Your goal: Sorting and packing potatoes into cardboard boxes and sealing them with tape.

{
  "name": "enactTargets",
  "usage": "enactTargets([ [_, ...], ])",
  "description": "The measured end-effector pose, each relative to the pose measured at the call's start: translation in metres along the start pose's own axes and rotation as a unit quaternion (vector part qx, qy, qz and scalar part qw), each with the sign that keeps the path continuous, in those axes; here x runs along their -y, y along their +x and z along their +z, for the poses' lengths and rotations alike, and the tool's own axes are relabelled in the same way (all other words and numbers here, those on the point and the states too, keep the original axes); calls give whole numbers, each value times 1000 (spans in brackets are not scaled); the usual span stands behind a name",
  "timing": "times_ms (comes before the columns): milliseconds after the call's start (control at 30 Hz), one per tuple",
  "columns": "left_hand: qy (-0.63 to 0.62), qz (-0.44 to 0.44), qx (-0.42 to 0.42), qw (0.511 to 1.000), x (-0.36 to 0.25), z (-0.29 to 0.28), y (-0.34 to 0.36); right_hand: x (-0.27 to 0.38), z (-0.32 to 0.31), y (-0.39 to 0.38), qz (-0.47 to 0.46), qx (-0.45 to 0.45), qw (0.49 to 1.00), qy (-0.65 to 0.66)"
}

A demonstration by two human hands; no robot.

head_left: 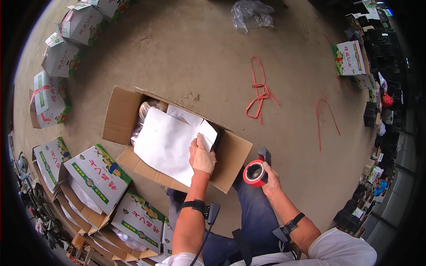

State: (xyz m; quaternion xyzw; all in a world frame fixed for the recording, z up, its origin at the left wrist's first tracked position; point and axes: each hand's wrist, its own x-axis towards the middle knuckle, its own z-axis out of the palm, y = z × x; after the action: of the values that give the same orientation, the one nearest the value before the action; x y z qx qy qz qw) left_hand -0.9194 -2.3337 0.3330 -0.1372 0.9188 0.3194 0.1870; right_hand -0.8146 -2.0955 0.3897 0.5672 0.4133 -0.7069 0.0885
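Note:
An open brown cardboard box (235, 157) sits in front of me, flaps out, with white paper sheets (162, 142) lying over wrapped items (142, 115) whose details are mostly hidden. My left hand (202, 155) has its fingers bent on the sheets at the box's right end, gripping their edge. To the right of the box, my right hand (270, 181) holds a red-rimmed tape roll (253, 173) on a dispenser with a dark head (264, 155).
Printed white-and-green cartons lie piled at lower left (93, 177), stand in a row at upper left (55, 97) and at right (348, 60). Red straps (257, 93) and a crumpled clear bag (250, 15) lie on the floor. A person in blue (380, 186) is among goods at far right.

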Motion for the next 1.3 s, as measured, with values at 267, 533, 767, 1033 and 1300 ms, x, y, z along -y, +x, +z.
enactTargets([
  [267, 2, -69, -137, 988, 39, -33, 21, 5, 12, 88, -140, -188, 953, -193],
  [533, 53, 141, -27, 988, 30, -36, 98, -15, 26, 123, -35, -89, 993, -74],
  [767, 81, 122, 24, 989, 74, -32, 110, -46, 99, 86, -33, -81, 986, -139],
  [1033, -5, 53, -83, 995, 94, -116, 61, -43, 150, 79, -40, -168, 972, -159],
  [1300, -11, -27, -143, 989, 135, -178, 55, -50, 159, 126, -96, -228, 939, -241],
])
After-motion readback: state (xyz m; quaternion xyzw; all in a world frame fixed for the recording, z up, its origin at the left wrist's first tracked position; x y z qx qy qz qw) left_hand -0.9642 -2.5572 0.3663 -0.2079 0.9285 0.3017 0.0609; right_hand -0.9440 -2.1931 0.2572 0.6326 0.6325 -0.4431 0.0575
